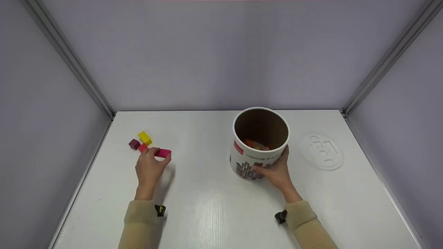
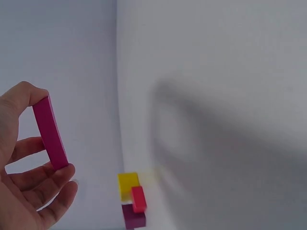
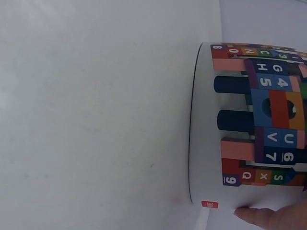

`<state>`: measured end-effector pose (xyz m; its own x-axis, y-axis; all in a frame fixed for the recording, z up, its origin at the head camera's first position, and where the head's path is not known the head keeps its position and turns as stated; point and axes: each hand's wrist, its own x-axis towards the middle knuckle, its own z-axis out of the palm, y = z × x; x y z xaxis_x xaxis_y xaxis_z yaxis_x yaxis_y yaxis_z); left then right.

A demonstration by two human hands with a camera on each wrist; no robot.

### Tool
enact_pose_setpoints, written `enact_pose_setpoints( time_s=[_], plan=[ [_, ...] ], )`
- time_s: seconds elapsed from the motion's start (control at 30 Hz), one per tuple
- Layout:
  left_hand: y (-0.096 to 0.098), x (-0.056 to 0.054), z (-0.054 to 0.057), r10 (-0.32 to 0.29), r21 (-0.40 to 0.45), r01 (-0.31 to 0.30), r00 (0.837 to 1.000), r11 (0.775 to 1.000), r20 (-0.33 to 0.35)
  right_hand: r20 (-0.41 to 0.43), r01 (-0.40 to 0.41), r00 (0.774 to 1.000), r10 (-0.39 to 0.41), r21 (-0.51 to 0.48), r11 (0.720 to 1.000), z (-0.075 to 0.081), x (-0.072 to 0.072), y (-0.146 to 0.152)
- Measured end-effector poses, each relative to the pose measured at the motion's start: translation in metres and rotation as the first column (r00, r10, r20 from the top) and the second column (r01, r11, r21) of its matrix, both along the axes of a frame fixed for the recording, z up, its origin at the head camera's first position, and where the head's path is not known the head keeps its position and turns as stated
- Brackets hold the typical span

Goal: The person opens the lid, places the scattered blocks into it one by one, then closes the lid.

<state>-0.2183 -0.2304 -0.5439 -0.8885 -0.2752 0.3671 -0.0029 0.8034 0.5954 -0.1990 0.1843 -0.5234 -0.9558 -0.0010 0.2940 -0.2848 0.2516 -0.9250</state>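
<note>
Between thumb and fingertips my left hand [image 1: 150,168] pinches a magenta rectangular block [image 2: 50,133] by its ends, held above the table in the left wrist view. Close by on the table lie a yellow block [image 1: 145,138], a red block [image 2: 138,199] and a dark purple cube [image 1: 134,144]. My right hand [image 1: 279,172] grips the side of a white cylindrical tub [image 1: 238,162], which tilts a little toward me. Orange and yellow blocks [image 1: 256,146] show at its bottom. Printed letters and numbers [image 3: 273,110] cover the tub's wall in the right wrist view.
A round translucent lid [image 1: 321,152] lies flat on the white table [image 1: 207,207], right of the tub. Grey panels [image 1: 228,55] close off the back and both sides.
</note>
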Motion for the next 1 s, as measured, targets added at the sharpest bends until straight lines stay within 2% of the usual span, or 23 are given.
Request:
enact_pose_setpoints(
  time_s=[0.13, 0.27, 0.4, 0.53, 0.67, 1.0],
  plan=[
    [0.018, 0.003, 0.014, -0.057, 0.002, 0.057, 0.991, 0.998, -0.119, -0.009, -0.007, 1.000, 0.007, -0.010, 1.000, -0.001, -0.001, 0.001],
    [0.034, 0.006, 0.028, -0.122, 0.015, 0.128, 0.969, 0.992, -0.216, -0.013, -0.014, 1.000, 0.014, -0.030, 0.999, 0.000, -0.001, 0.001],
    [0.048, 0.009, 0.043, -0.178, 0.017, 0.193, 0.933, 0.981, -0.312, -0.010, -0.018, 1.000, 0.018, -0.038, 0.999, 0.000, -0.001, 0.000],
    [0.058, 0.011, 0.057, -0.226, 0.026, 0.258, 0.887, 0.966, -0.402, -0.014, -0.022, 1.000, 0.022, -0.037, 0.999, 0.000, -0.001, 0.000],
    [0.070, 0.012, 0.070, -0.273, 0.025, 0.319, 0.848, 0.947, -0.455, -0.012, -0.023, 1.000, 0.022, -0.041, 0.999, 0.000, 0.000, 0.000],
    [0.118, 0.014, 0.101, -0.414, -0.029, 0.463, 0.762, 0.886, -0.498, -0.002, -0.004, 1.000, 0.004, -0.029, 1.000, 0.001, 0.000, 0.000]
  ],
)
